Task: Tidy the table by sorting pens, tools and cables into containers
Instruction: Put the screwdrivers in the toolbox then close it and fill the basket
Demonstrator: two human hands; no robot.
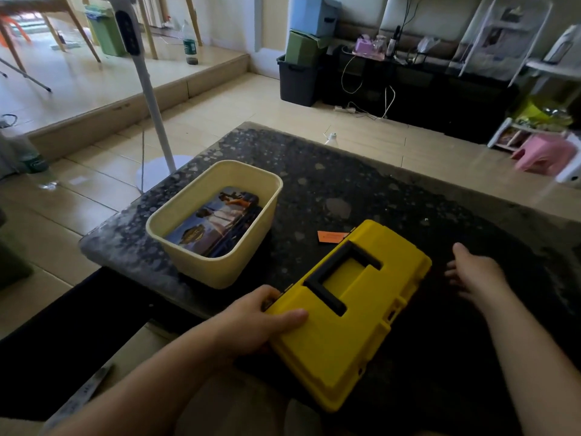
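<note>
Person, two bare hands showing. Left hand (pixel 261 320) uncovered, thumb and knuckles plain, nail detail too soft to read. Right hand (pixel 476 273) uncovered too, fingertips smeared by blur. Left forearm (pixel 151 385) bare skin from wrist down to the frame edge. Right forearm (pixel 522 360) same, bare skin to the frame edge. Clothing on the rest of the body cannot be told; upper arms and torso lie out of frame.

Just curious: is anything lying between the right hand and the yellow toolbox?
No. In the head view, only bare dark tabletop separates the right hand from the yellow toolbox.
</note>
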